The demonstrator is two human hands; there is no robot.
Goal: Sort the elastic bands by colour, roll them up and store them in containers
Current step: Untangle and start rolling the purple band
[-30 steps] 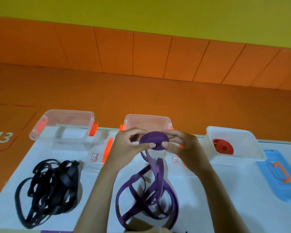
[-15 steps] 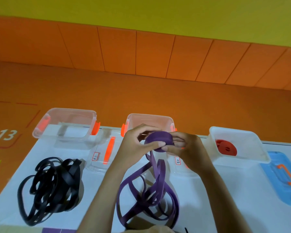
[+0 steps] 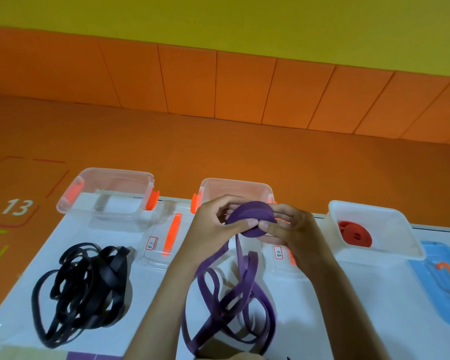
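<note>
Purple roll (image 3: 252,218) pinched from both sides here: our left hand (image 3: 211,229) and right hand (image 3: 294,233) curl fingers round it, thumbs pressing, near the far edge of the bench (image 3: 348,294).

Purple band (image 3: 247,276) matt rubber; black bands (image 3: 89,287) glossier; containers (image 3: 109,178) clear glossy plastic

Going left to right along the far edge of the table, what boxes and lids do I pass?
clear box with orange clips → clear lid with an orange handle → middle clear box → white box holding a red roll → blue lid
</note>
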